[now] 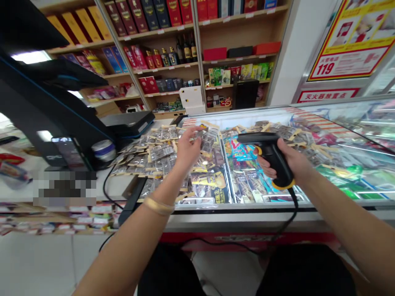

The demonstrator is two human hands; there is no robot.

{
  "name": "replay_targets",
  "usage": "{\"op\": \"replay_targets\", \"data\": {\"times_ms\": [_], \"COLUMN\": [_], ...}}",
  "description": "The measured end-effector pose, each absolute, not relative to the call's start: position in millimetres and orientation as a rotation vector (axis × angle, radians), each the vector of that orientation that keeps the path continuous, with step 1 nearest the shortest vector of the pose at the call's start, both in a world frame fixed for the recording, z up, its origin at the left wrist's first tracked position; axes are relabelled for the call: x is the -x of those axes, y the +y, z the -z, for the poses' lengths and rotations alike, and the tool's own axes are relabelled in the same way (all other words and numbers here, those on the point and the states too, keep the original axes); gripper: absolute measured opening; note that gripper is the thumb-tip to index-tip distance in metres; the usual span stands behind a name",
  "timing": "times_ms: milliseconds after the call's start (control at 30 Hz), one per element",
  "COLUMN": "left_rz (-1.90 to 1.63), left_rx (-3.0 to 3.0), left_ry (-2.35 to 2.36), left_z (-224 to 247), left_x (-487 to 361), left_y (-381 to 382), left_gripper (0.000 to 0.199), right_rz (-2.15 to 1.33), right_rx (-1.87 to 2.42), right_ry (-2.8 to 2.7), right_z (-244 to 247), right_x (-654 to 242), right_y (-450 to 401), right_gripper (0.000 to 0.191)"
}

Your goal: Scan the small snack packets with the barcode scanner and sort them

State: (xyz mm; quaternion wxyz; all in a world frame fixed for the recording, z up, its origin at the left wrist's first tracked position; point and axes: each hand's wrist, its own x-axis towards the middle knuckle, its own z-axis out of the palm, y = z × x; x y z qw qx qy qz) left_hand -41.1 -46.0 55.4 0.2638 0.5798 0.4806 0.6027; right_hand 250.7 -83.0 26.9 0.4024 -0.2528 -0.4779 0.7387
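In my right hand [290, 158] is a black and yellow barcode scanner [273, 154], its head pointing left and its cable hanging from the handle. My left hand [189, 149], with a gold bangle on the wrist, pinches a small clear packet [207, 137] with a tan edge. Around and below it, many similar packets [163, 152] lie heaped on the glass top of the freezer [191, 218]. More packets [299, 137] spread over the glass to the right, beyond the scanner. Ice cream wrappers [247, 185] show through the glass.
On the left counter stand a dark checkout machine [61, 94], a phone [69, 152] and a roll of tape [104, 152]. A black cable [228, 243] loops along the freezer's front. Shelves [160, 31] with boxes and bottles rise behind. A fire notice [348, 49] hangs at right.
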Motion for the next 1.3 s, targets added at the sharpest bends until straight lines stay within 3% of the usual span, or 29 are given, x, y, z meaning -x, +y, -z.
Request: {"op": "replay_targets", "data": {"times_ms": [100, 300, 500, 700, 867, 1033, 1300], "left_rz": [-1.75, -1.664, -1.381, -1.377, -1.609, -1.637, -0.961], "left_rx": [-1.497, -1.38, -1.545, -1.681, -1.797, -2.042, -1.91], "left_ry": [1.447, 1.722, 2.127, 2.29, 2.185, 1.735, 1.417], "left_z": [-64.3, -64.0, -43.3, -48.3, -72.0, -80.4, -42.5], "left_x": [106.0, 188.9, 208.1, 205.5, 173.6, 97.7, -68.8], "left_y": [-38.3, -20.8, -12.7, -22.3, -28.0, -19.5, -31.4], "left_gripper": [0.039, 0.047, 0.051, 0.044, 0.037, 0.034, 0.031], "right_rz": [-1.932, -2.042, -2.063, -2.048, -1.936, -1.736, -1.515], "right_rx": [0.583, 0.523, 0.589, 0.62, 0.567, 0.592, 0.759], "right_ry": [-1.225, -1.174, -1.095, -1.047, -1.097, -1.106, -1.038], "right_z": [-32.5, -28.2, -13.6, -9.8, -24.9, -44.4, -30.1], "right_x": [-211.3, -157.0, -149.8, -156.1, -171.6, -227.1, -332.3], "right_y": [-63.8, -39.6, -37.2, -36.0, -31.5, -40.4, -97.7], "right_gripper": [0.052, 0.052, 0.052, 0.052, 0.054, 0.053, 0.055]}}
